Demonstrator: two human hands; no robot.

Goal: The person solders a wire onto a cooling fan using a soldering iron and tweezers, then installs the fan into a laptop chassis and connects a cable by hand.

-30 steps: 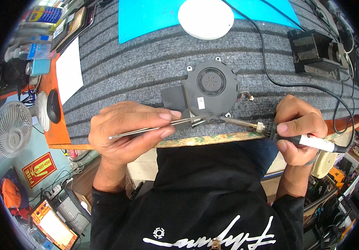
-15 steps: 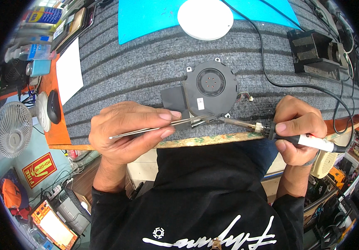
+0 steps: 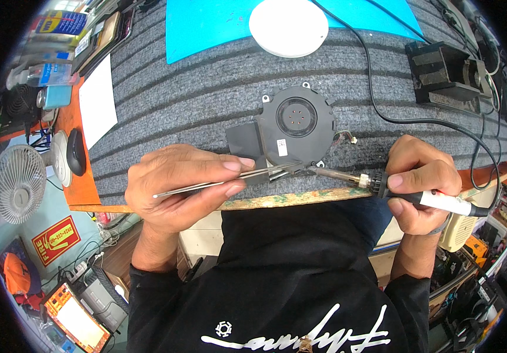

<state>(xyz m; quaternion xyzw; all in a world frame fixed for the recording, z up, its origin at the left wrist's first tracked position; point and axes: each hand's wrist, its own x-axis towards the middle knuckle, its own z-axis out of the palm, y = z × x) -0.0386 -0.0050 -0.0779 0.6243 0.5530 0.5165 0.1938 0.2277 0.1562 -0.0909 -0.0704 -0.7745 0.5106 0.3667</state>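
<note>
Head view, looking down at the near edge of a counter (image 3: 165,112) covered with grey ribbed matting. A flat, round black plastic blower fan (image 3: 292,120), with a square outlet duct on its left side, lies on the matting just beyond the counter's front edge, roughly midway between the two hands. A short bundle of thin wires with a small white plug (image 3: 347,139) trails from its right side.

The left hand (image 3: 183,185) has its fingers (image 3: 230,166) closed in a pinch around slim silver metal tweezers (image 3: 224,181), whose long axis runs almost level from left to right; the tips end at the fan's near lower corner. Whether the tips grip anything cannot be told.

The right hand (image 3: 421,182) is wrapped in a pen-like hold around a soldering iron with a black collar and white handle (image 3: 394,191). Its metal shaft runs right to left, nearly in line with the tweezers, so that both tools converge on the same point at the fan's near rim. The two hands sit about equally near that point, and it lies slightly away from the body relative to both.

A black cable (image 3: 383,112) curves across the matting to the right, passing a black stand (image 3: 444,73). A white round disc (image 3: 289,26) rests on a blue mat (image 3: 206,23) at the far side.
</note>
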